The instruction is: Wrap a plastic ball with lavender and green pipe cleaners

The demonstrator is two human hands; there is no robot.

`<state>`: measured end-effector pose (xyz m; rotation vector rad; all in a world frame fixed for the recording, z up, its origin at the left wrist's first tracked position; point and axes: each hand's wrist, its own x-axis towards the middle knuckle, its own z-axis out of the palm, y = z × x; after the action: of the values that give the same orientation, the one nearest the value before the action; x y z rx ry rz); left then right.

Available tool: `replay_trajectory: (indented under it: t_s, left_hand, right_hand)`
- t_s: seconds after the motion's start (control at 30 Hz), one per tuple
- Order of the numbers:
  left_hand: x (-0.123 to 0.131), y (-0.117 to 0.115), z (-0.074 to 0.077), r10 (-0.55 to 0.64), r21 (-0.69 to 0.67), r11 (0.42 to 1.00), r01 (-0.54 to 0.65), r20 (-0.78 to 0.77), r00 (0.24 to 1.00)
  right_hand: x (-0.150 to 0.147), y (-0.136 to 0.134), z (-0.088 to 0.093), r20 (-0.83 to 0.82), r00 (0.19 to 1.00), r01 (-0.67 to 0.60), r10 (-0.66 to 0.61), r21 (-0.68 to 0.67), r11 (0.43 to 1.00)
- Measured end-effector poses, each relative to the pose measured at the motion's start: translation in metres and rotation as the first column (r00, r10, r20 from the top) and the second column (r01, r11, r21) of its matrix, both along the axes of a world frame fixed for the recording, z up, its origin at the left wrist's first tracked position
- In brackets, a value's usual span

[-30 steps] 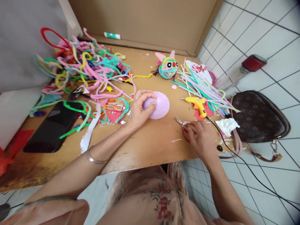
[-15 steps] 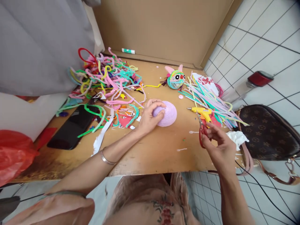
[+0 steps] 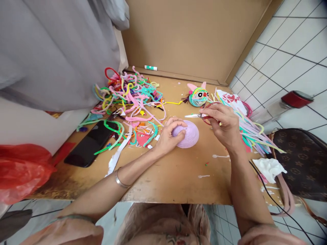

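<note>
A round lilac coil (image 3: 190, 134), wound in rings, rests on the wooden table, and my left hand (image 3: 171, 135) grips its left side with curled fingers and thumb. Above and to the right, my right hand (image 3: 222, 120) is closed on a pair of red-handled scissors (image 3: 195, 116), whose blades point left past the coil's far edge. Behind the scissors sits a decorated ball figure (image 3: 198, 97) with pink ears, round eyes and a red nose. The yellow glue gun is hidden behind my right hand and forearm.
Tangled pipe cleaners (image 3: 133, 98) are heaped at the back left, beside a black phone (image 3: 90, 144). Straight pipe cleaners (image 3: 251, 131) lie on the right, near a crumpled tissue (image 3: 269, 167), a brown handbag (image 3: 304, 163) and a black cable (image 3: 270, 197). A glue stick (image 3: 150, 68) lies at the back.
My right hand has moved up and left with the scissors, from near the glue gun to just behind the coil. My left hand keeps its hold on the coil. The whole view has shifted slightly.
</note>
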<state>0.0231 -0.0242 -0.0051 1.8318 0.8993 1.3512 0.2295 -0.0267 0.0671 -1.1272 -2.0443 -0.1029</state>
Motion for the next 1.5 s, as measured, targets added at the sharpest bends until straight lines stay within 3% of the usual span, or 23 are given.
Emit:
replay_trajectory:
  t_s: [0.27,1.5]
  left_hand:
    - [0.000,0.001,0.001,-0.002,-0.017,1.000,0.002,0.002,1.000]
    - [-0.001,0.001,0.001,-0.030,-0.012,0.999,0.030,0.043,0.999]
  right_hand:
    - [0.010,-0.013,-0.016,0.023,1.000,0.019,-0.018,-0.043,0.999]
    - [0.005,-0.016,-0.023,0.122,0.985,0.121,-0.119,-0.009,0.993]
